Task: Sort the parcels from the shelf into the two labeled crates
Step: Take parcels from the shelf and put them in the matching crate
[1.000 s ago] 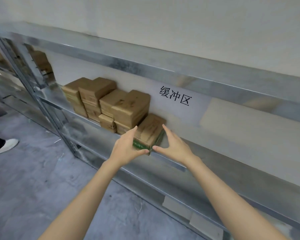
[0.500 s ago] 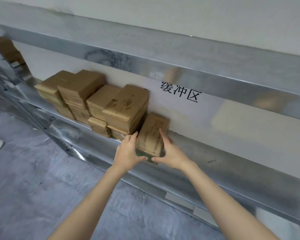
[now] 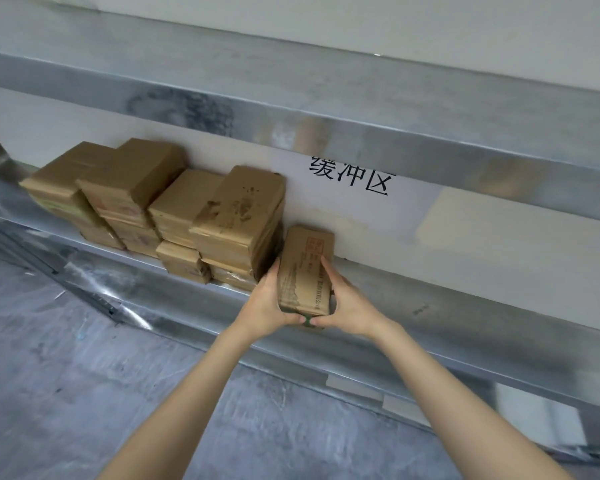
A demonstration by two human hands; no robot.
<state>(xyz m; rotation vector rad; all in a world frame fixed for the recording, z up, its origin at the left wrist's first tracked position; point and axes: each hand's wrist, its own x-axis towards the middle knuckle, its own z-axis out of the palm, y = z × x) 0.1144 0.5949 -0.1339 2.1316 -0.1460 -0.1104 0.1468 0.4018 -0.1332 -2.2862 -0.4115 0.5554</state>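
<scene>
A brown cardboard parcel (image 3: 305, 268) with a red stamp and printed text lies on the metal shelf (image 3: 430, 299), at the right end of a row of parcel stacks (image 3: 174, 206). My left hand (image 3: 265, 303) grips its left side and my right hand (image 3: 347, 301) grips its right side. Both thumbs meet under its near end, where a green edge shows. No crates are in view.
Black characters are printed on a white sign (image 3: 350, 176) on the wall behind the shelf. Another metal shelf board (image 3: 326, 109) runs above. The grey concrete floor (image 3: 49, 375) lies below, and a slanted shelf post (image 3: 0, 161) stands at the far left.
Both hands have closed in on the rightmost parcel and now hold its sides. My view has moved closer to the shelf and to the right.
</scene>
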